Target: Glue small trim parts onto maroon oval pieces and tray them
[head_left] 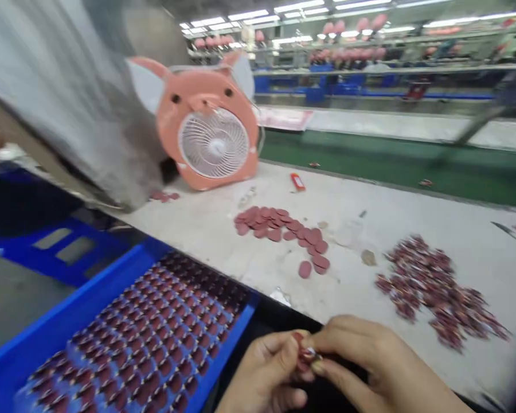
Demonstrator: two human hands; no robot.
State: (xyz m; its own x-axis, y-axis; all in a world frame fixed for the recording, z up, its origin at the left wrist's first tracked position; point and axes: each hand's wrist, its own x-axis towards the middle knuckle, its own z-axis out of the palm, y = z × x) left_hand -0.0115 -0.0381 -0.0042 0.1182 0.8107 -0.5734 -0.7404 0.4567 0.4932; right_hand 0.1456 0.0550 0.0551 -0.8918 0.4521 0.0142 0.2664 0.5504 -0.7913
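At the table's front edge, my left hand pinches a small dark-red piece with a shiny metal part. My right hand meets it from the other side, thumb and forefinger closed on the shiny part. Fingers hide much of this piece. Beyond my hands, flat reddish oval discs lie in a loose curved group. Off to the right is a heap of small shiny dark-red pieces. A blue tray at lower left holds many similar red pieces in neat rows.
An orange pig-shaped fan stands at the back left of the white table, beside a draped grey sheet. A small red-orange item and tweezers-like tool lie on it. A green belt runs behind.
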